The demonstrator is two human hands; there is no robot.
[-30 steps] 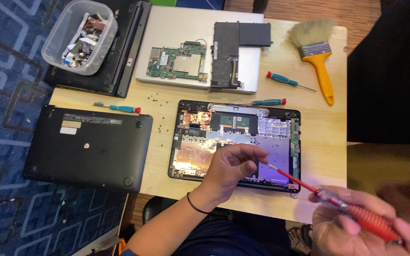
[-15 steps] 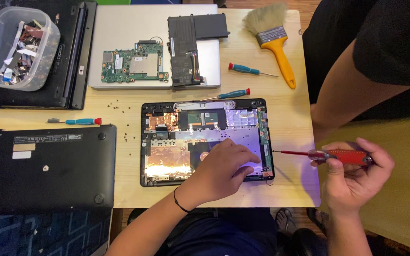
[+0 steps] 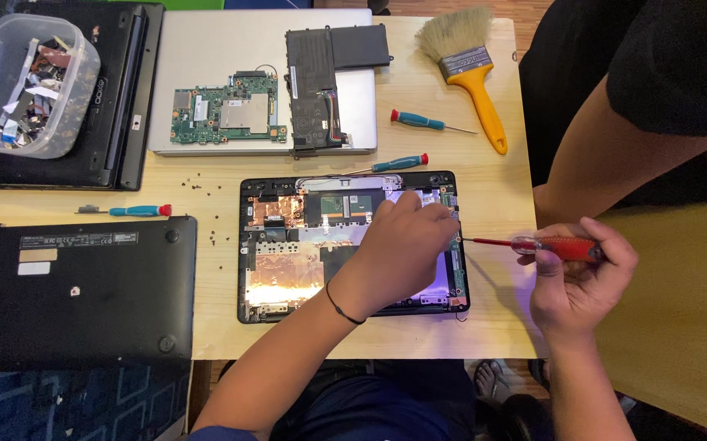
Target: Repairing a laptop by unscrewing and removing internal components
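An open black laptop chassis (image 3: 244, 245) with copper foil and small boards inside lies at the table's middle. My left hand (image 3: 402, 253) rests palm down on its right half, fingertips touching the parts near the upper right corner; it holds nothing. My right hand (image 3: 578, 282), just right of the chassis, grips a red-handled screwdriver (image 3: 562, 246). The thin shaft lies level and its tip reaches the chassis's right edge, close to my left fingers.
A black bottom cover (image 3: 75, 286) lies at the left. Behind are a green circuit board (image 3: 227, 114) and a black battery (image 3: 321, 82) on a silver lid, a plastic tub (image 3: 22, 82), a yellow brush (image 3: 468, 65), teal screwdrivers (image 3: 427, 122) and loose screws. Another person's arm (image 3: 615, 155) is at the right.
My right hand has brought the red screwdriver up and levelled it at the chassis's right edge. My left hand slid toward the upper right corner. The view shifted.
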